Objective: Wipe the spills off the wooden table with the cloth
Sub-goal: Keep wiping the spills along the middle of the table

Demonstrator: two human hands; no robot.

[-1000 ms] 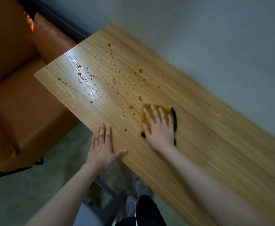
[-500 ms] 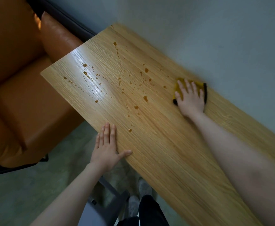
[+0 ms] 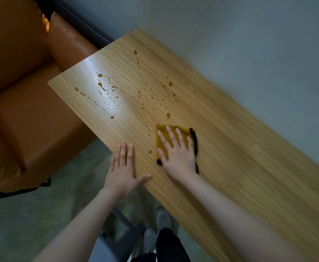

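Note:
A long wooden table (image 3: 240, 148) runs from upper left to lower right. Brown spill drops (image 3: 141, 95) are scattered over its left half, some right beside the cloth. A yellow cloth with a black edge (image 3: 163, 132) lies flat on the table. My right hand (image 3: 177, 152) presses flat on the cloth with fingers spread, covering most of it. My left hand (image 3: 123, 171) rests flat on the table's near edge, left of the cloth, fingers together and thumb out, holding nothing.
An orange leather sofa (image 3: 22, 91) stands against the table's left end. A grey wall (image 3: 249, 44) runs along the far side. Below the near edge are a grey chair (image 3: 117, 235), my legs and shoes (image 3: 162, 220), and the floor.
My right hand has slid the cloth from the table's far edge back toward the near edge, close to my left hand. The left hand has stayed in place.

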